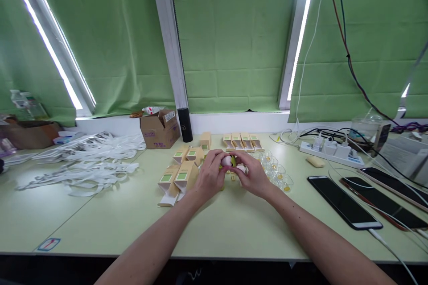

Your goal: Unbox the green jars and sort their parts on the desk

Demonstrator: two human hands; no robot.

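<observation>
Both hands meet above the middle of the table around a small round object (226, 160), white or pale pink with yellow-green parts. My left hand (211, 172) has its fingers wrapped round its left side, and my right hand (250, 172) pinches it from the right. Just left of my left hand stand cream paper boxes (186, 175) with green labels and open flaps. A row of similar open boxes (243, 142) lies behind the hands. Clear plastic pieces with yellow bits (277, 172) are grouped right of my right hand. Some small items beneath the hands are partly hidden.
White straps (96, 169) lie in piles at the left. A cardboard box (159, 130) and a black cylinder (185, 125) stand at the back. At the right are a power strip (331, 153), cables, a phone (344, 201) and more devices.
</observation>
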